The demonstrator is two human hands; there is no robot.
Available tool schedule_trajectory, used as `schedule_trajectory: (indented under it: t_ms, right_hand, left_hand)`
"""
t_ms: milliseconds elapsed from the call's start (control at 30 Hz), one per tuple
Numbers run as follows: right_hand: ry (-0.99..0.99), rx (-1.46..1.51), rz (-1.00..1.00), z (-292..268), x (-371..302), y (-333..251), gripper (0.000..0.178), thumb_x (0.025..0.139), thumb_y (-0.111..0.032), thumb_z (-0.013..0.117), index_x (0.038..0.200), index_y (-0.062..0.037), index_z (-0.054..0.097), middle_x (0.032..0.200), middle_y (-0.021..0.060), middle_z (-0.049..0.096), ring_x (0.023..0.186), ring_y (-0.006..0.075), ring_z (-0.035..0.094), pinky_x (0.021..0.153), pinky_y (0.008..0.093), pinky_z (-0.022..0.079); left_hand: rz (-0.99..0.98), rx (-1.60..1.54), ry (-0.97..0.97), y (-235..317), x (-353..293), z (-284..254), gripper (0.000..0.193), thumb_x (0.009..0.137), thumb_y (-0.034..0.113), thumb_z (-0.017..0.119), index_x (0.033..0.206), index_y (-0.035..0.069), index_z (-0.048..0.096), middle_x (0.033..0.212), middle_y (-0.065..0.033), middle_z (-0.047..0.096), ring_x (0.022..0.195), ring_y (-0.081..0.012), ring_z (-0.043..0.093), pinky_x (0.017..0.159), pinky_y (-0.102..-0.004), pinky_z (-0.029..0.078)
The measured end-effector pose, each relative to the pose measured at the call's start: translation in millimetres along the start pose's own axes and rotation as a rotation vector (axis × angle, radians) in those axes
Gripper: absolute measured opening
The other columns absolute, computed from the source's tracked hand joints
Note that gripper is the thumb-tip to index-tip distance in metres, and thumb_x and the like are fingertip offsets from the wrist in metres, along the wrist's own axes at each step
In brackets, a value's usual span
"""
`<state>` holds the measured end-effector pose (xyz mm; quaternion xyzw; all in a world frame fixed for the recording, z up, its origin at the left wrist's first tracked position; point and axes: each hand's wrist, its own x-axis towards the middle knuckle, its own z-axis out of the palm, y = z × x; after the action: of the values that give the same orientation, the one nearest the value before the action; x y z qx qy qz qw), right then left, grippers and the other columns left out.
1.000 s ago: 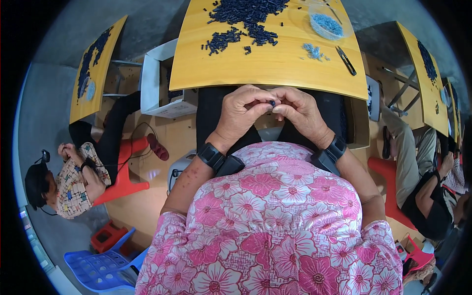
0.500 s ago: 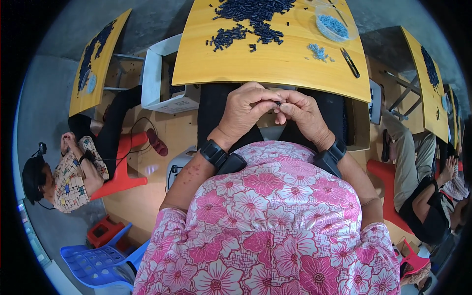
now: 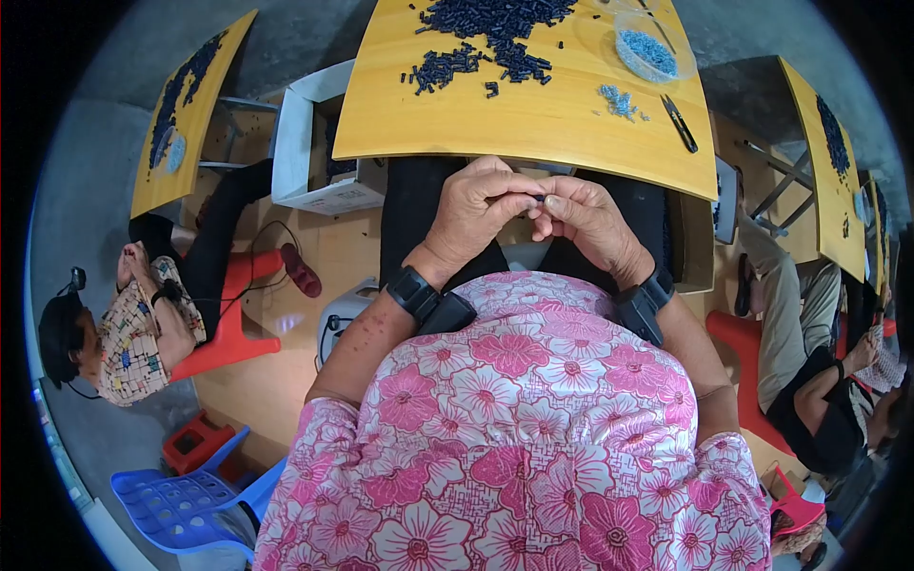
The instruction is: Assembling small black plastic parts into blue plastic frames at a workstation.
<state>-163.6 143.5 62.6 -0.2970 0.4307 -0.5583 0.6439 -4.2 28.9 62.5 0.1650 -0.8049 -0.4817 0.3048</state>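
Note:
My left hand (image 3: pixel 473 211) and my right hand (image 3: pixel 592 221) meet just below the near edge of the yellow table (image 3: pixel 419 128), over my lap. Between their fingertips is a small dark piece (image 3: pixel 539 198), mostly covered by thumbs and fingers. Both hands are closed in a pinch around it. It looks like the short black tube-like pieces (image 3: pixel 505 33) heaped on the table. Farther right stand a clear bowl of light-blue bits (image 3: pixel 647 53) and a little heap of the same bits (image 3: pixel 621 102). Black thread snips (image 3: pixel 679 124) lie beside that heap.
A white box (image 3: pixel 328 198) sits under the table's left side, and a cardboard box (image 3: pixel 700 257) under its right. Co-workers sit at other yellow tables (image 3: pixel 211 71) on both sides. A blue plastic chair (image 3: pixel 176 500) is at lower left.
My right fingers have shifted slightly around the small dark piece, while my left hand stays nearly still. At far right, a co-worker's hand has moved.

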Motion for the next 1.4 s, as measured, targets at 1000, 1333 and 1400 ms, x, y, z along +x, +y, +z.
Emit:
schedule_trajectory:
  t_ms: [1000, 1333, 1400]
  right_hand:
    - [0.042, -0.649, -0.19, 9, 5, 0, 0.025, 0.095, -0.021, 0.049, 0.11, -0.0016, 0.053, 0.085, 0.0041, 0.058, 0.073, 0.0099, 0.055, 0.066, 0.0245, 0.047]
    - [0.1, -0.774, -0.302, 10, 3, 9, 0.022, 0.092, -0.01, 0.049, 0.113, -0.0016, 0.052, 0.095, 0.012, 0.061, 0.082, 0.02, 0.063, 0.073, 0.0311, 0.053]
    - [0.102, -0.772, -0.308, 12, 2, 8, 0.022, 0.092, -0.011, 0.05, 0.112, -0.0016, 0.052, 0.095, 0.0123, 0.061, 0.082, 0.0201, 0.063, 0.072, 0.031, 0.053]
  left_hand:
    - [-0.291, -0.299, -0.145, -3, -8, 10, 0.047, 0.089, 0.021, 0.065, 0.127, -0.002, 0.051, 0.086, 0.0023, 0.052, 0.071, -0.0034, 0.052, 0.065, -0.0188, 0.048]
    - [-0.364, -0.32, -0.177, 8, -8, 10, 0.04, 0.088, 0.021, 0.066, 0.119, -0.002, 0.057, 0.081, -0.0004, 0.055, 0.061, -0.0043, 0.054, 0.056, -0.018, 0.048]
    - [-0.375, -0.319, -0.174, 8, -9, 11, 0.04, 0.088, 0.021, 0.066, 0.119, -0.002, 0.056, 0.081, -0.0006, 0.055, 0.061, -0.0044, 0.054, 0.056, -0.0181, 0.048]
